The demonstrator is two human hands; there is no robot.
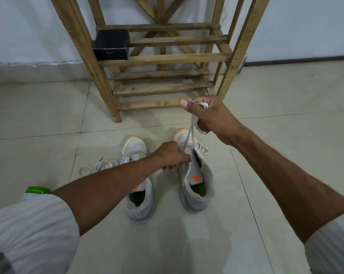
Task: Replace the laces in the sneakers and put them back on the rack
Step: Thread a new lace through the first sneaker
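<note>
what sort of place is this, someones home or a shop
Most likely a plain room or entry at home, though that is a guess: a slatted wooden shoe rack stands against a bare white wall, and grey sneakers sit on the pale tiled floor.

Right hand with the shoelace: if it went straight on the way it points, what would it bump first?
Probably the wooden rack, at its lowest front slat. The right hand, gripping the lace, points forward and a bit left toward it. Depth is hard to judge.

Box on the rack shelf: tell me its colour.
The box is black, clearest in the head view.
</note>
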